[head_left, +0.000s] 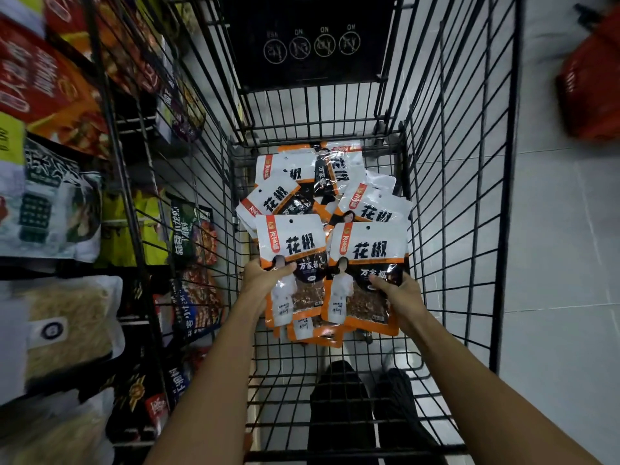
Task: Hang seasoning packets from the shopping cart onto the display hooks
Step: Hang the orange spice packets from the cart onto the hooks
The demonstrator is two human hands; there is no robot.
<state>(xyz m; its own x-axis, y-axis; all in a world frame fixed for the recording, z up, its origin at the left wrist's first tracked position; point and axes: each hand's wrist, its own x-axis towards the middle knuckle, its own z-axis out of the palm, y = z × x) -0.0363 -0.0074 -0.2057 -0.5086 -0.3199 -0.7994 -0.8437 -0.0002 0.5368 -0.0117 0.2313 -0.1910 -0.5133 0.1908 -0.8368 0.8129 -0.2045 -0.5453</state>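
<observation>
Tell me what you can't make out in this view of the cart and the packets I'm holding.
Head view:
- Packet count in left hand: front packet hides those behind.
- Fingers of right hand: behind right packet.
- Display hooks: covered by blurred shelf goods.
- Red object, upper right: blurred, cut by edge.

The cart (508, 162) is thin black wire, coated metal by the look of it, with a dull sheen. The packets (369, 236) are smooth, glossy plastic film with a clear window, and some catch glare. The panel (308, 62) at the cart's far end is matt black sheet. The floor (553, 229) is pale, smooth tile, faintly shiny. The noodle bag (67, 323) is clear, crinkled film.
</observation>
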